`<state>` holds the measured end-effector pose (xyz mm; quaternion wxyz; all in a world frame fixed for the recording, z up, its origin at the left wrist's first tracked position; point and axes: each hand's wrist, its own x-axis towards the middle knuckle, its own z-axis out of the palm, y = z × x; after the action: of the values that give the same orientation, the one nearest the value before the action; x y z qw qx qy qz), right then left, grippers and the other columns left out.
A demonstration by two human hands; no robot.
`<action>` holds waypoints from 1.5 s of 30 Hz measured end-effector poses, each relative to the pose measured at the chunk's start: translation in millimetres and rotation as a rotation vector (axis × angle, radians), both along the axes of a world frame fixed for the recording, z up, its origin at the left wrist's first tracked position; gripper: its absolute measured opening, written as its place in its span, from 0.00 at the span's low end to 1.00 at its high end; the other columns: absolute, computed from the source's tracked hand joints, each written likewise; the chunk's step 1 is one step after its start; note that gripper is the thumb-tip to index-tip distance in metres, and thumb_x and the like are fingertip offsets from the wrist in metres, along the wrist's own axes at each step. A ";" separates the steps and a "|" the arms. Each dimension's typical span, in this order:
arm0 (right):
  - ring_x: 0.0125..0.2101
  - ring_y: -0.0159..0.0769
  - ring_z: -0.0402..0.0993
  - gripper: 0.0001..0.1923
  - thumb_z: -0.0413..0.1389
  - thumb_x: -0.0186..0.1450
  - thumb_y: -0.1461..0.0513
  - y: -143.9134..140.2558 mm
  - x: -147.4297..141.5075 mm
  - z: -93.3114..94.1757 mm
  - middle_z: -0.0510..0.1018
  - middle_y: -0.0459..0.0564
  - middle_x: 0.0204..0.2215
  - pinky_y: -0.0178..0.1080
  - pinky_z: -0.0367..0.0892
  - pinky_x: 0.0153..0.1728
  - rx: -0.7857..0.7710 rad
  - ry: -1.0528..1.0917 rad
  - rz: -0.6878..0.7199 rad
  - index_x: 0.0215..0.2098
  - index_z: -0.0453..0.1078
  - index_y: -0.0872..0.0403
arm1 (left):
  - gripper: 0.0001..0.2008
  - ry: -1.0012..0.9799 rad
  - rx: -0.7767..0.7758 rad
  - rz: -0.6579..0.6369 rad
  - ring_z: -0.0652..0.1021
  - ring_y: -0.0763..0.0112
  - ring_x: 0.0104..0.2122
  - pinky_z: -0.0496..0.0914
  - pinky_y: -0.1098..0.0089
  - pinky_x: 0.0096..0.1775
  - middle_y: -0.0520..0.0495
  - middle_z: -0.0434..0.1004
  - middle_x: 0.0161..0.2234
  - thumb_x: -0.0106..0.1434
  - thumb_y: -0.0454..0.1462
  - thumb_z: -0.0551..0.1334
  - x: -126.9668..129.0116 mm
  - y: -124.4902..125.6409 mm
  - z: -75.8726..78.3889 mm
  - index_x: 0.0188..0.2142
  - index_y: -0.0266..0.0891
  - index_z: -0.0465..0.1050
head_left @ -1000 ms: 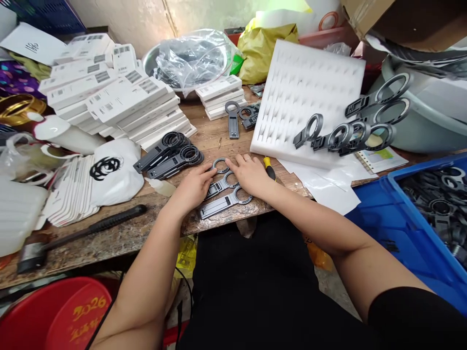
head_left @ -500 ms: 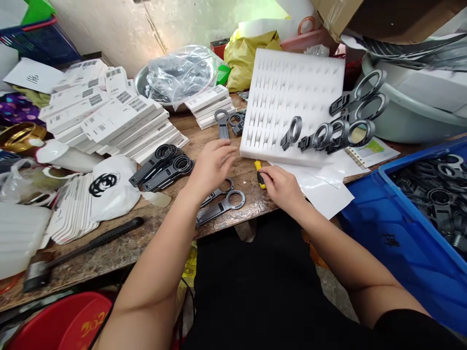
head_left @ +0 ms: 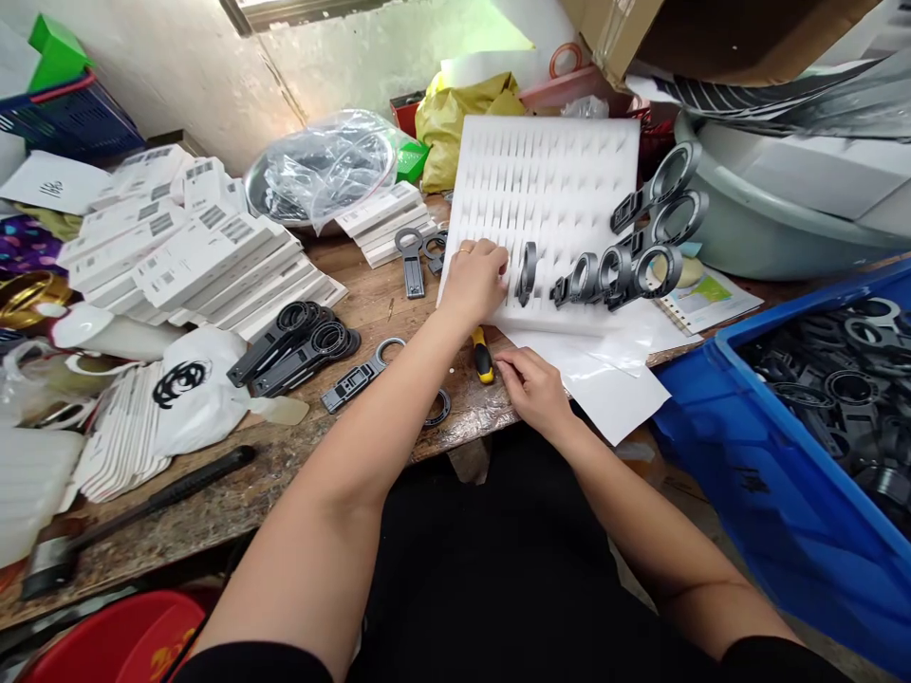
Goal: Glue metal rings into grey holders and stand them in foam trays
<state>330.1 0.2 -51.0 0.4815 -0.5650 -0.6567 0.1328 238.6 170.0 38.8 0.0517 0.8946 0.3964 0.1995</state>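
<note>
My left hand (head_left: 475,280) is over the front left part of the white foam block (head_left: 548,156), its fingers curled down at the slots. What they pinch, if anything, is hidden. Several dark grey ring-headed parts (head_left: 527,273) stand upright in the foam, one just right of that hand. On the table in front lies a yellow and black screwdriver (head_left: 483,359). My right hand (head_left: 535,387) rests just right of its handle, fingers drawn together, with nothing visible in them. Under my left forearm lies a grey ring-headed part (head_left: 356,381); another ring (head_left: 438,410) shows beside it.
Stacked white boxes (head_left: 206,249) and a pile of grey ring-headed parts (head_left: 299,346) are on the left. A hammer (head_left: 177,489) lies near the front edge. A blue crate (head_left: 718,417) of similar parts stands at right; white paper (head_left: 616,403) sticks out over the table edge.
My left hand has moved from above the table, right and away from me, onto the foam block. My right hand has let go of the screwdriver. The camera view has shifted slightly.
</note>
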 end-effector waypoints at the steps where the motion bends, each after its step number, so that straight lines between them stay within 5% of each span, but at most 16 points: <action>1: 0.47 0.43 0.83 0.13 0.51 0.77 0.60 -0.2 -0.1 -0.4 0.85 0.55 0.43 0.46 0.78 0.51 -0.002 0.006 0.001 0.48 0.78 0.51 | 0.12 -0.005 0.000 -0.001 0.74 0.45 0.55 0.69 0.48 0.59 0.37 0.79 0.53 0.64 0.27 0.59 0.4 0.1 -1.9 0.42 0.40 0.79; 8: 0.46 0.43 0.82 0.14 0.51 0.78 0.60 -0.1 -1.3 -3.3 0.85 0.56 0.43 0.47 0.77 0.52 0.000 -0.011 0.004 0.49 0.79 0.52 | 0.13 -0.007 -0.006 -0.002 0.70 0.47 0.61 0.66 0.49 0.63 0.39 0.75 0.61 0.67 0.28 0.57 3.7 1.8 -16.4 0.43 0.39 0.80; 19: 0.45 0.44 0.83 0.15 0.50 0.78 0.59 -0.4 -1.5 -4.9 0.86 0.57 0.43 0.48 0.78 0.52 -0.009 -0.006 -0.011 0.49 0.79 0.52 | 0.16 0.048 0.044 0.015 0.72 0.43 0.60 0.69 0.47 0.60 0.30 0.75 0.59 0.73 0.28 0.50 12.5 -4.4 -13.9 0.48 0.34 0.77; 26: 0.46 0.44 0.83 0.15 0.51 0.77 0.59 -0.5 -0.6 -3.2 0.86 0.56 0.43 0.48 0.78 0.50 -0.009 0.026 -0.030 0.49 0.80 0.50 | 0.09 -0.287 0.130 -0.003 0.80 0.60 0.52 0.74 0.61 0.56 0.40 0.81 0.49 0.72 0.30 0.55 -31.4 -17.7 2.0 0.42 0.40 0.74; 31: 0.42 0.43 0.84 0.14 0.53 0.76 0.56 -8.4 -6.7 10.6 0.86 0.54 0.41 0.47 0.78 0.46 0.002 0.171 -0.023 0.47 0.81 0.50 | 0.02 -0.608 -0.235 0.151 0.81 0.67 0.33 0.76 0.65 0.41 0.49 0.82 0.32 0.67 0.36 0.65 -78.2 -77.0 1.6 0.36 0.42 0.74; 36: 0.31 0.36 0.80 0.14 0.61 0.70 0.51 -4.6 -29.6 25.8 0.85 0.50 0.35 0.39 0.75 0.33 -0.267 0.486 0.084 0.45 0.80 0.51 | 0.09 -1.022 -0.683 0.195 0.84 0.68 0.30 0.78 0.68 0.36 0.50 0.82 0.29 0.61 0.40 0.71 -97.1 -120.5 -15.3 0.35 0.41 0.74; 41: 0.32 0.34 0.78 0.13 0.62 0.68 0.52 19.2 -42.4 38.1 0.84 0.48 0.35 0.37 0.72 0.35 -0.335 0.472 0.116 0.44 0.78 0.52 | 0.15 -1.272 -0.802 0.269 0.84 0.69 0.30 0.79 0.68 0.37 0.50 0.82 0.31 0.56 0.42 0.76 -111.1 -123.3 -24.3 0.35 0.39 0.73; 45: 0.31 0.35 0.77 0.09 0.58 0.70 0.57 36.5 -38.8 53.2 0.83 0.47 0.31 0.36 0.67 0.35 -0.442 0.120 0.088 0.39 0.78 0.53 | 0.13 -1.137 -0.705 0.237 0.86 0.64 0.41 0.80 0.64 0.47 0.45 0.86 0.40 0.60 0.41 0.73 -133.9 -121.7 -25.4 0.41 0.39 0.76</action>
<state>291.3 36.7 2.2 0.3780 -0.6186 -0.6058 0.3278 104.8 48.3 13.4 0.5183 0.5310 0.4442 0.5020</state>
